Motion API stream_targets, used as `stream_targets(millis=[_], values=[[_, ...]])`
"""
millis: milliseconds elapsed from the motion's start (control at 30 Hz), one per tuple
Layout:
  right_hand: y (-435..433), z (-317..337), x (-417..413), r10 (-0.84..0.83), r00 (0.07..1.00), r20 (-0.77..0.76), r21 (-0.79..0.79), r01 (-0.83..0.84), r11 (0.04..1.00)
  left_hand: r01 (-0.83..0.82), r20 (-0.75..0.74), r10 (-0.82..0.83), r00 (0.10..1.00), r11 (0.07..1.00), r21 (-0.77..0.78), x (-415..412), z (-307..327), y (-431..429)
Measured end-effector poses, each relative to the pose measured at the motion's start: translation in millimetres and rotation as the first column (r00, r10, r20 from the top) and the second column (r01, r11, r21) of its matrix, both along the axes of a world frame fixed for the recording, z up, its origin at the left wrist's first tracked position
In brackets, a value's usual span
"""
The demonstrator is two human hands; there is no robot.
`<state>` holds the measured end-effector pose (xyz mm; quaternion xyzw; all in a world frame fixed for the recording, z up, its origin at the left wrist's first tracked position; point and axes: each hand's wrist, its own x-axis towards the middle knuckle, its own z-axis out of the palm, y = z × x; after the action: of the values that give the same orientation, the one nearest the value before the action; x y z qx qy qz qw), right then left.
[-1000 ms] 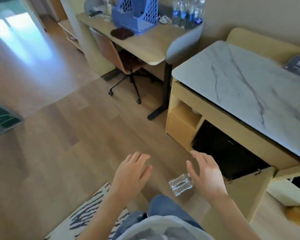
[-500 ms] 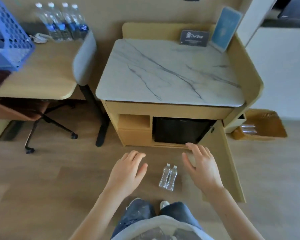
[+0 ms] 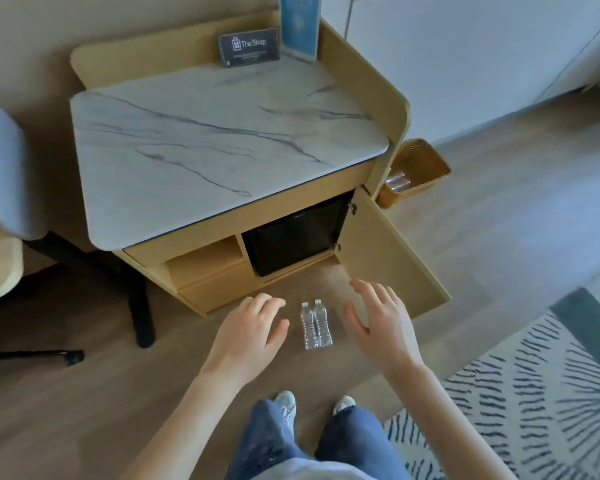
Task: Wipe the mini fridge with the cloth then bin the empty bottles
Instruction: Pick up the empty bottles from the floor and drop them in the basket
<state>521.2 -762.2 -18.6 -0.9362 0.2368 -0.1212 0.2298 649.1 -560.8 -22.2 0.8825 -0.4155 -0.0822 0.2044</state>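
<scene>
The view has swung round from the side of the room to face the cabinet [image 3: 205,150] head-on. The two bottles [image 3: 315,325] stand upright and touching on the floor [image 3: 118,393], just before the open cabinet door [image 3: 388,258]. A second ago they showed only beside the right hand; now they sit squarely between both. The left hand [image 3: 248,336] and right hand [image 3: 378,323] hover either side of them, fingers spread, holding nothing.

The fridge [image 3: 291,240] sits dark in its bay, door shut. The bin [image 3: 425,161] has come into view to the cabinet's right, with clear bottles [image 3: 397,181] lying in it. No cloth shows, so I judge the wiping done and the binning part-way: these two look next to be picked up.
</scene>
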Motion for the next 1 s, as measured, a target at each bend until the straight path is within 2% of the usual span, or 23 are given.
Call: stream_targets(millis=[233,433,633,833,1000], values=[[-36.1,-48.0,4.0,-0.024,0.998,-0.051,0.036,0.026,0.999,0.017,-0.046,-0.017,0.999,1.0,-0.016,9.7,-45.3,-48.2],[-74.1,-154.9,23.9,-0.008,0.994,-0.106,0.041,0.013,0.999,-0.035,-0.105,0.038,0.994,0.999,0.029,29.5,-156.9,-85.3],[-102.4,-348.4,56.4,0.071,0.982,-0.174,0.006,-0.071,0.997,-0.028,-0.101,0.037,0.994,0.996,0.089,57.5,-348.7,-116.9],[-124.3,-590.1,77.1,0.16,0.98,-0.116,-0.151,-0.177,0.973,0.056,-0.013,-0.055,0.998,0.976,0.21,84.3,-586.6,-130.8],[-135.2,-759.4,75.3,0.16,0.977,-0.138,-0.154,-0.181,0.971,0.066,-0.003,-0.068,0.998,0.962,0.265,89.3,-750.2,-140.8]])
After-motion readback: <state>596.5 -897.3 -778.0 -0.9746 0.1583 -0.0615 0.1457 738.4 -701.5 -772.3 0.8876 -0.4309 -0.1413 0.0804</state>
